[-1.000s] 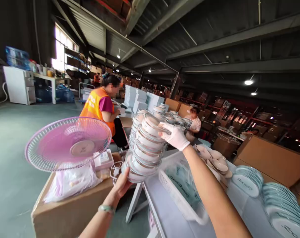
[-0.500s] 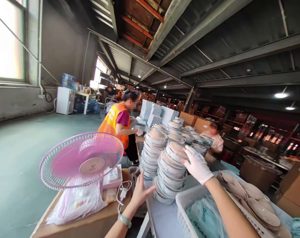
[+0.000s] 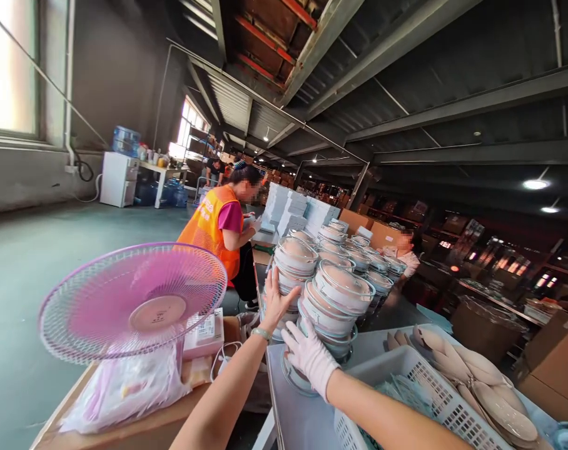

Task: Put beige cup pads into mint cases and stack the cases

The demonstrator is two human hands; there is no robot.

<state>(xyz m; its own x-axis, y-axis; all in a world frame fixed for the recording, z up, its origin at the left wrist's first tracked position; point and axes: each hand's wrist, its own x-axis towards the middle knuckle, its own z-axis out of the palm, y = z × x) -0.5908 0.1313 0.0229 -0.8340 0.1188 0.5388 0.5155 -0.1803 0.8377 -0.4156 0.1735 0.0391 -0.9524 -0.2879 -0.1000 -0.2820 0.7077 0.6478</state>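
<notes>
At the smooth table's edge (image 3: 291, 409), I note bare left hand (image 3: 275, 303) spread beside round, clear-topped containers (image 3: 343, 290); white-gloved right hand (image 3: 309, 356) splayed before them, contact uncertain.

Left hand (image 3: 275, 304) splayed, right hand (image 3: 309, 356) gloved

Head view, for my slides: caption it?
Bare left hand and gloved right hand at stacked round containers, beside a white basket.

We see the near stack (image 3: 335, 312) of round, pale containers with peach tops; it stands unevenly on the table (image 3: 288, 403), beside another stack (image 3: 296, 253).
</notes>
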